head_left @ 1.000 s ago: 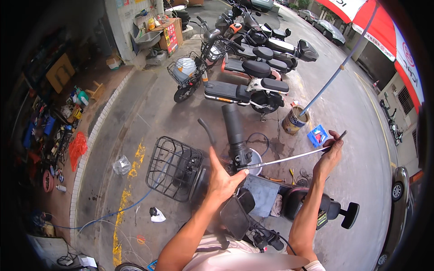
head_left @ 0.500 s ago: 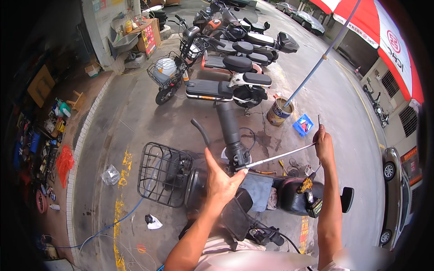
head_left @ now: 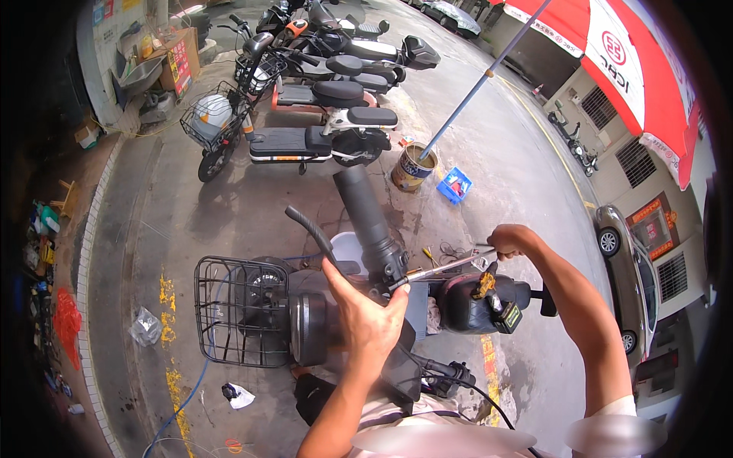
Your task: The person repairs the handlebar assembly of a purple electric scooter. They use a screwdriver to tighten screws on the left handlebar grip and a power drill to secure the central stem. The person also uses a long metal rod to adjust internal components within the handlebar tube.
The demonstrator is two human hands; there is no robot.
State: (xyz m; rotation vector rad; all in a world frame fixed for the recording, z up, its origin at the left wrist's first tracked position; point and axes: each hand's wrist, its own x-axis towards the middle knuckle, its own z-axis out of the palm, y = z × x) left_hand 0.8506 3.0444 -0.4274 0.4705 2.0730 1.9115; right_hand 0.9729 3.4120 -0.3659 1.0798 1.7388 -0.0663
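Observation:
A black handlebar grip (head_left: 363, 206) points up and away from me on the electric scooter, with a curved black brake lever (head_left: 311, 229) to its left. My left hand (head_left: 368, 317) is wrapped around the lever's clamp end; the thumb presses beside the grip's base, and the other fingers are mostly hidden. A T-handle wrench (head_left: 450, 264) runs from that clamp toward the right. Its handle end is in my closed right hand (head_left: 510, 240), above the scooter's seat (head_left: 462, 305). The wrench tip meets the clamp by my left thumb.
A yellow-and-black cordless drill (head_left: 492, 296) lies on the seat. The black wire basket (head_left: 240, 313) is at the scooter's front. Beyond stand a bucket (head_left: 412, 172) holding the umbrella pole, a blue tray (head_left: 454, 185), and several parked scooters (head_left: 286, 141). A blue hose (head_left: 179, 408) crosses the ground.
My right hand has moved down and left in the view, the wrist now bent and the wrench handle turned. My left hand stays at the lever clamp. The whole view has shifted.

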